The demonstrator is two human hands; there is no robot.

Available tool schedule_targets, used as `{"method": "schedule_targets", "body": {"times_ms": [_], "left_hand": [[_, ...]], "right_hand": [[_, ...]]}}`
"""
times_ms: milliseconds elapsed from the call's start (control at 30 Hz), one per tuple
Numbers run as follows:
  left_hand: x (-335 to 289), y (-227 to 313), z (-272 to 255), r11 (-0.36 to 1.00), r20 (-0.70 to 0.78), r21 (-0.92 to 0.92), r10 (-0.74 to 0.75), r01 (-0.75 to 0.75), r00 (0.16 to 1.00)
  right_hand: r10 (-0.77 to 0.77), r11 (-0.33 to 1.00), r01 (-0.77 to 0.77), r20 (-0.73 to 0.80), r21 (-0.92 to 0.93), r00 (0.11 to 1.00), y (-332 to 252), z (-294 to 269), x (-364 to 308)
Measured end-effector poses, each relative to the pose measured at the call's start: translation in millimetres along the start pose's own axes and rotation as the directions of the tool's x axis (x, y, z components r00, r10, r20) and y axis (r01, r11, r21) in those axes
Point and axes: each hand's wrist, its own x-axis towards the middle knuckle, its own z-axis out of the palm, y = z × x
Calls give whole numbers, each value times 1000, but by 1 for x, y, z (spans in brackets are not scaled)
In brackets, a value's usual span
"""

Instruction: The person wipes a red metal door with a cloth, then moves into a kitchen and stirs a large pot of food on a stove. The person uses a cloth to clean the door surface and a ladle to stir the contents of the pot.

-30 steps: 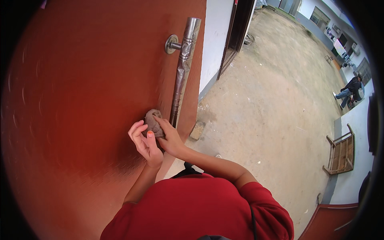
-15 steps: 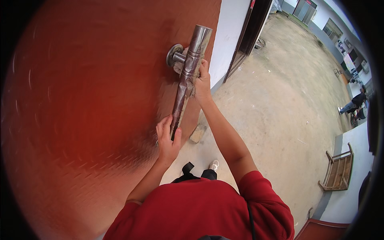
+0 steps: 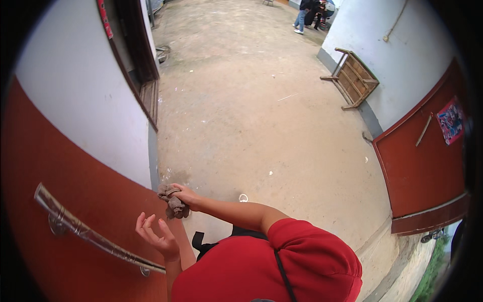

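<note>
A crumpled grey-brown cloth (image 3: 174, 202) is bunched in my right hand (image 3: 187, 197), whose fingers close round it. Just below and to the left, my left hand (image 3: 159, 239) is raised with its fingers spread and nothing in them. Left of that hand runs a long metal door handle (image 3: 93, 234), a tube partly wrapped in torn plastic film, fixed to a red door (image 3: 30, 201). Neither hand touches the handle; the left one is nearer to it.
A white wall (image 3: 95, 95) with a dark doorway (image 3: 138, 55) stands beyond the red door. Concrete ground (image 3: 241, 116) stretches ahead. To the right, a wooden bench (image 3: 355, 80) lies tipped against a wall beside another red door (image 3: 422, 156). People (image 3: 307, 15) are far off.
My view has swung right toward the yard. Both hands have come off the door handle; the right hand has drawn away with the cloth, and the left hand's fingers have spread.
</note>
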Motion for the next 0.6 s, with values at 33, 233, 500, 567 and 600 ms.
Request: {"method": "schedule_targets", "body": {"times_ms": [33,233,500,567,600], "left_hand": [[11,7,27,999,63,-45,21,-18,998],[80,72,226,945,374,-142,327,-294,868],[135,185,482,815,602,-461,578,-352,551],[163,191,536,838,615,-482,530,-254,583],[178,188,565,848,611,-467,513,-249,603]], "right_hand": [[63,979,-60,-9,193,998,-25,-20,-8],[8,754,-74,104,653,995,-188,-150,-55],[-240,623,338,-239,705,941,-336,-397,-71],[-284,573,454,-354,682,891,-384,-450,-73],[-297,515,479,-376,711,878,-396,-487,-72]]}}
